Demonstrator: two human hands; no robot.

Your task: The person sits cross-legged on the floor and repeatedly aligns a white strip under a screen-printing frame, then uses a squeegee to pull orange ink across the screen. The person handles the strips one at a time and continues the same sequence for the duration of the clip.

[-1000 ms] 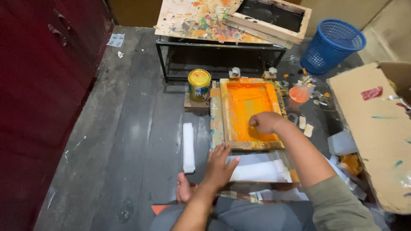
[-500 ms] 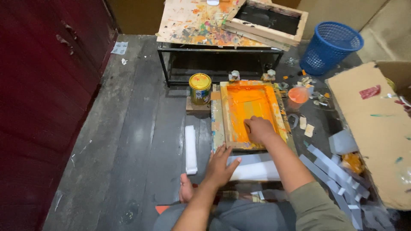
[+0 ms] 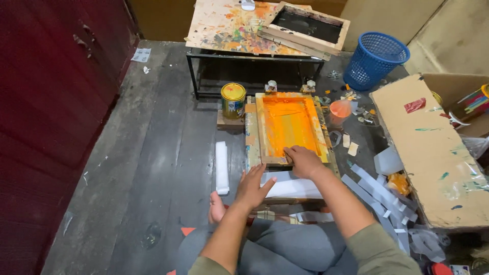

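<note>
I'm sitting cross-legged on a dark plank floor (image 3: pixel 153 153), worn and dusty. My right hand (image 3: pixel 304 161) is curled at the near edge of the wooden screen frame (image 3: pixel 288 127), fingers bent down on smth at the bottom rail; can't tell what it grips, it's hidden under the knuckles. The mesh inside the frame is slick w/ bright orange ink, streaky, paler down the middle. My left hand (image 3: pixel 253 186) lies flat & open, fingers spread, palm pressing on white paper (image 3: pixel 294 187) just below the frame. The frame sits on the floor right in front of my knees, rails crusted w/ old paint.

Left of it: a round tin can (image 3: pixel 233 100) w/ yellow lid on a small wood block, and a white folded strip (image 3: pixel 221 167) lying lengthwise. Right of it: a small orange cup (image 3: pixel 340 109), scraps of tape & paper, then a flattened cardboard box (image 3: pixel 433 147) smeared w/ colour. Behind: a low metal-legged table (image 3: pixel 229 30), top splattered w/ paint, holding another wood frame w/ black mesh (image 3: pixel 305 25). A blue plastic lattice basket (image 3: pixel 375 60) stands near the wall. Dark red wood panel (image 3: pixel 51 102) on my left.
</note>
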